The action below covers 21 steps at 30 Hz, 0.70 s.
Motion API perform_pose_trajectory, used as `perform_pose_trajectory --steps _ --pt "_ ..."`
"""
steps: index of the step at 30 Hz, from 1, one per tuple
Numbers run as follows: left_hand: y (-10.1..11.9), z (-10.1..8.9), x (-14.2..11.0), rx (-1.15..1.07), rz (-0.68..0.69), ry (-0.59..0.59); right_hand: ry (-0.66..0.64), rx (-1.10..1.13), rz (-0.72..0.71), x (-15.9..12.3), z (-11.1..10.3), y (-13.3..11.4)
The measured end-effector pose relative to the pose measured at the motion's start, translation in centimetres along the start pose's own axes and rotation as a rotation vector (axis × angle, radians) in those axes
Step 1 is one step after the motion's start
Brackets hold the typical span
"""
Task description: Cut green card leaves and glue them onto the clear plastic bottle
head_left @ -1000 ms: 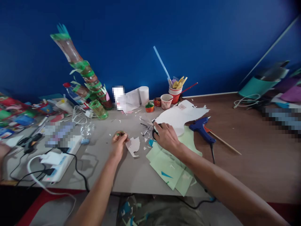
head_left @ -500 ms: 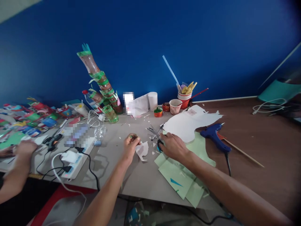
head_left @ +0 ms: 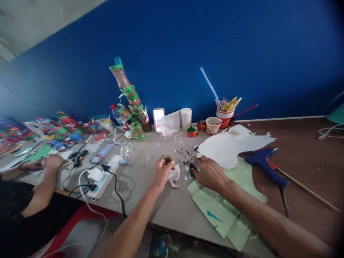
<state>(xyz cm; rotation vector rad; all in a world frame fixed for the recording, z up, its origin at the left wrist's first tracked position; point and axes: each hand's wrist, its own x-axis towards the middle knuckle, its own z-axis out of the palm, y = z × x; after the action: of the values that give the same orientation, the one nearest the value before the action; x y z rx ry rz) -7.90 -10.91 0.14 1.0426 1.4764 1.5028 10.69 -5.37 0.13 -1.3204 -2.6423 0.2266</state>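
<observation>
My left hand [head_left: 164, 172] is closed, pinching a small torn-edged piece of white paper [head_left: 174, 175] that hangs below its fingertips. Just right of it, my right hand [head_left: 211, 172] grips a pair of scissors [head_left: 192, 168] by the dark handles. The blades spread apart and point left and away over the table, clear of the held paper. Beyond the right hand lies a large white paper sheet [head_left: 223, 145] with an irregular outline. Light green sheets [head_left: 215, 213] lie under my right wrist, one bearing a small blue triangle. Tiny white scraps are scattered around the scissors.
A blue glue gun [head_left: 266, 166] and a wooden stick [head_left: 309, 190] lie at right. Paper cups [head_left: 213, 126] stand along the wall. A tower of painted bottles [head_left: 131, 96] rises at back left. A power strip [head_left: 104, 182] with cables and another person's arms [head_left: 45, 182] are at left.
The view has turned left, so everything appears farther right. The held white paper has turned and shows a narrower side. Both hands keep their holds.
</observation>
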Motion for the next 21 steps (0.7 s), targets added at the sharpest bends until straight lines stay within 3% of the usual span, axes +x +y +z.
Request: perform_pose_trajectory --steps 10,18,21 --pt "0.3 0.4 -0.1 -0.002 -0.011 -0.022 -0.044 -0.018 0.052 0.7 0.1 0.4" --pt "0.1 0.4 -0.3 -0.006 -0.024 -0.037 0.21 -0.044 -0.046 0.7 1.3 0.9" --pt "-0.1 0.3 -0.5 -0.028 -0.059 -0.088 0.371 0.136 -0.076 0.8 1.3 0.7"
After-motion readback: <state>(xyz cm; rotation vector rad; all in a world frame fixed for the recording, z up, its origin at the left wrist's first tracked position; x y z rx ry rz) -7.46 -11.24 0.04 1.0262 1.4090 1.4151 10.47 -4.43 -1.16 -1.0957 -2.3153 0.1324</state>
